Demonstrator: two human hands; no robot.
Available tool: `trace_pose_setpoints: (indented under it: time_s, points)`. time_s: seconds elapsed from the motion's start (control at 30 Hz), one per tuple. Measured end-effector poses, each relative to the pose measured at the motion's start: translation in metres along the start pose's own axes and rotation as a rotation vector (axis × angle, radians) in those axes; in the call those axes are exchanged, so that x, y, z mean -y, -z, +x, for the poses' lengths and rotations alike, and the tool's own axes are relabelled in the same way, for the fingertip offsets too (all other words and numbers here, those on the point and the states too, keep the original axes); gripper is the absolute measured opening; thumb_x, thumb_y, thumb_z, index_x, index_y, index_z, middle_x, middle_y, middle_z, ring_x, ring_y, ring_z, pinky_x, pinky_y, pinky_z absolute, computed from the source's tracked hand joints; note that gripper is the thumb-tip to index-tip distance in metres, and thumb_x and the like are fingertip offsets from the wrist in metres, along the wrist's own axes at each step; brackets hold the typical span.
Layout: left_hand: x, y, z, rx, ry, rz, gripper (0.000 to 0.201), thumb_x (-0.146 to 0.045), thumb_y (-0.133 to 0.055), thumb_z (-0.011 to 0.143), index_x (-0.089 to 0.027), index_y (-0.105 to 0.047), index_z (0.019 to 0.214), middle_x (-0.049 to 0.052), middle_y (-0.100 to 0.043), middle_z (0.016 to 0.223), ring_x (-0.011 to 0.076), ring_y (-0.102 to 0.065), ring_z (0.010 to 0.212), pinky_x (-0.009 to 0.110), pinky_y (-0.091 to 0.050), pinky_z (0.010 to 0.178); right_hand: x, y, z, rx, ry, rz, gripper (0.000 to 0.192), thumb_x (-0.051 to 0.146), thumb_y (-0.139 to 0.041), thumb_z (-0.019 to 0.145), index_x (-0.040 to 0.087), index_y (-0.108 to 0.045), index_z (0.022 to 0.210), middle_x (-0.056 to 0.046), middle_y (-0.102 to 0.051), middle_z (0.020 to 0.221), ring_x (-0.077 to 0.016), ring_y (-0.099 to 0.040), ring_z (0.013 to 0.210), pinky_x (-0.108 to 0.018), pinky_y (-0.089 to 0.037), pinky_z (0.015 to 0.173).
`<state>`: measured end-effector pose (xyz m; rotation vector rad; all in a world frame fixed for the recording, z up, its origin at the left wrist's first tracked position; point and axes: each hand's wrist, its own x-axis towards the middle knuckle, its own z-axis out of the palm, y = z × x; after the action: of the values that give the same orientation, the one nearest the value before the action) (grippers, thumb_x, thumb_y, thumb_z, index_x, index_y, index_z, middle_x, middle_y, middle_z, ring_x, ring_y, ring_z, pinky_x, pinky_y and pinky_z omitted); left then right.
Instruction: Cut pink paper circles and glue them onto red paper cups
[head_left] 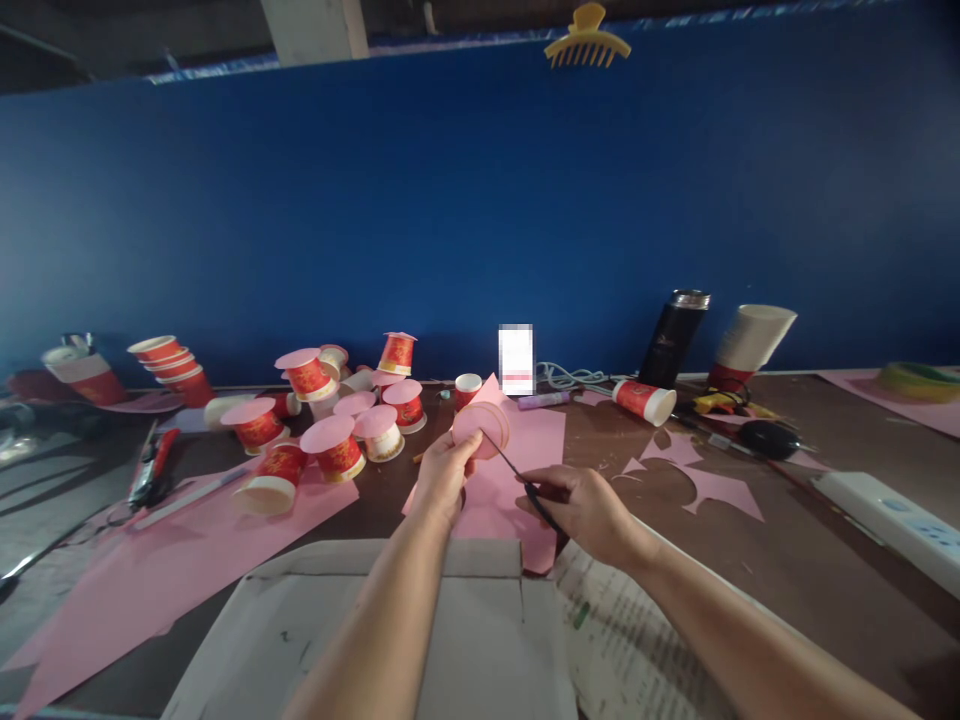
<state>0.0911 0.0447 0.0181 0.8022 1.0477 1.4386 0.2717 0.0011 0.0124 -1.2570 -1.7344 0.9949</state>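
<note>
Head view: left hand is pinched shut on a paper cup held above the pink sheet; right hand is closed around scissors. Cup judged light, thin-walled, easily crushed; best gripped at the rim.

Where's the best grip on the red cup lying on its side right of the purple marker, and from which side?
Red cup lies on its side, white open mouth toward the right, base toward the purple marker. Probably best to pinch across the red wall at mid-body, coming from above: the sides look clear, and a rim grip would likely crush the paper.
</note>
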Motion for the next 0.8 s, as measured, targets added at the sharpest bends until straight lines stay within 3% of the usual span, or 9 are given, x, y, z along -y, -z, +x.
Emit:
trace_pose_setpoints:
  time_s: [0.2, 0.37, 0.57, 0.7, 0.8]
  points:
    - [0.0, 0.0, 0.0, 0.012, -0.008, 0.018, 0.036, -0.037, -0.081, 0.055, -0.015, -0.056, 0.068, -0.005, -0.049, 0.057, 0.0051, -0.04, 0.051, 0.019, -0.029, 0.051, 0.0, -0.001, 0.0, -0.022, 0.005, -0.004, 0.038, 0.043, -0.07, 0.074, 0.018, -0.075, 0.103, -0.004, -0.073, 0.091, -0.0181, -0.064, 0.078, -0.026, -0.049, 0.069]
    - [0.004, 0.004, 0.005, 0.027, -0.046, 0.025, 0.035, -0.038, -0.08, 0.057, -0.015, -0.054, 0.064, -0.005, -0.048, 0.055, 0.0048, -0.038, 0.049, 0.02, -0.027, 0.049, 0.002, 0.001, 0.002, 0.052, -0.125, 0.144, 0.045, 0.044, -0.075, 0.069, 0.015, -0.073, 0.105, 0.002, -0.062, 0.061, -0.0113, -0.053, 0.055, -0.023, -0.041, 0.053]
    - [0.002, 0.005, 0.006, 0.031, -0.035, -0.016, 0.035, -0.038, -0.081, 0.057, -0.014, -0.059, 0.067, -0.004, -0.052, 0.061, 0.0043, -0.04, 0.052, 0.019, -0.03, 0.051, 0.002, 0.007, 0.005, 0.134, -0.232, 0.295, 0.046, 0.047, -0.076, 0.068, 0.015, -0.071, 0.101, 0.001, -0.061, 0.066, -0.0089, -0.05, 0.055, -0.022, -0.038, 0.052]
    - [0.0, 0.006, 0.006, -0.099, -0.08, -0.065, 0.036, -0.037, -0.083, 0.055, -0.014, -0.06, 0.07, -0.003, -0.054, 0.064, 0.0043, -0.044, 0.055, 0.018, -0.033, 0.053, -0.009, 0.012, 0.01, 0.151, -0.179, 0.233, 0.044, 0.045, -0.077, 0.066, 0.016, -0.066, 0.098, 0.002, -0.06, 0.064, -0.0112, -0.054, 0.056, -0.023, -0.039, 0.052]
    - [-0.002, 0.005, 0.006, -0.228, -0.077, -0.121, 0.039, -0.035, -0.084, 0.05, -0.015, -0.061, 0.074, -0.004, -0.055, 0.067, 0.0046, -0.046, 0.057, 0.018, -0.037, 0.056, -0.016, 0.021, 0.012, 0.019, -0.123, 0.038, 0.038, 0.042, -0.076, 0.067, 0.019, -0.06, 0.093, 0.002, -0.063, 0.066, -0.0133, -0.057, 0.058, -0.023, -0.038, 0.052]
